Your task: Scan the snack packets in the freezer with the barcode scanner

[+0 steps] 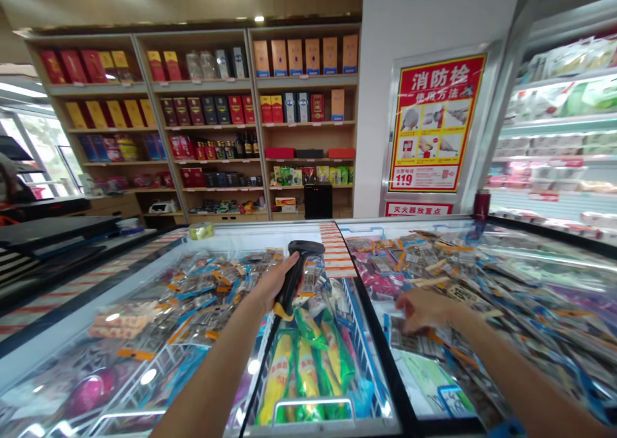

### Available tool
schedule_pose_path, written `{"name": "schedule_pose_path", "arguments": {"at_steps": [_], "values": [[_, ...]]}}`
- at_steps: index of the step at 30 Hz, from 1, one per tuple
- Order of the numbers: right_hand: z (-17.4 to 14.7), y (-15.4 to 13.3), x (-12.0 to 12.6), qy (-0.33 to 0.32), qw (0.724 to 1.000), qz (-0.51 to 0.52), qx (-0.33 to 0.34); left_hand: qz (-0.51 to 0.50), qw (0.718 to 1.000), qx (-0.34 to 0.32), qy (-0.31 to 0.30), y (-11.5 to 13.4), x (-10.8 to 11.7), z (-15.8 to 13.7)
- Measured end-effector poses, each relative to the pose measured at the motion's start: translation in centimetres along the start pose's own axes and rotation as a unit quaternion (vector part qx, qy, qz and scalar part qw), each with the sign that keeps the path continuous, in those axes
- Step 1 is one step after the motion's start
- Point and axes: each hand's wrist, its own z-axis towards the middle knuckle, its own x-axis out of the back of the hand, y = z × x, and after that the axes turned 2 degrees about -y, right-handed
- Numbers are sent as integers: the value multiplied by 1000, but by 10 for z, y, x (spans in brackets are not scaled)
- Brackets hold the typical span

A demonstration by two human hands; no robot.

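Observation:
My left hand (pixel 277 284) is wrapped round the grip of a black and yellow barcode scanner (pixel 289 284), raised over the chest freezer with its head at the top. A dark cable runs down from the scanner. My right hand (pixel 427 309) is low over the right side, its fingers curled down at the edge of a small flat packet (pixel 417 343); the fingertips are partly hidden. Many similar packets (pixel 424 252) with blue and orange edges lie piled around it. Below the scanner, a white wire basket (pixel 366 354) holds yellow and green bags (pixel 306 367).
More packets (pixel 207 290) and a pink round item (pixel 91 390) lie on the left side. A black divider (pixel 380 341) runs between the halves. Shelves of boxed goods (pixel 207 110), a red poster (pixel 436 123) and a lit refrigerated display (pixel 569 142) stand behind.

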Motion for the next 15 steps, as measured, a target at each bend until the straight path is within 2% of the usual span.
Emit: {"name": "schedule_pose_path", "arguments": {"at_steps": [3, 6, 8, 11, 13, 15], "values": [[-2, 7, 1, -15, 999, 25, 31, -31, 999, -16, -9, -3, -2, 4], [2, 6, 12, 56, 986, 154, 29, -17, 1000, 4, -10, -11, -2, 0], [8, -1, 20, 128, 952, 279, -17, 5, 1000, 19, -9, -15, -3, -5], [24, -16, 23, 208, 875, 434, -55, 40, 998, 35, -28, -17, -5, -13], [37, -22, 19, 249, 835, 489, -49, 46, 997, 34, -51, -16, -7, -17], [48, -22, 13, 278, 817, 504, -41, 49, 996, 31, -67, -14, -9, -21]]}}
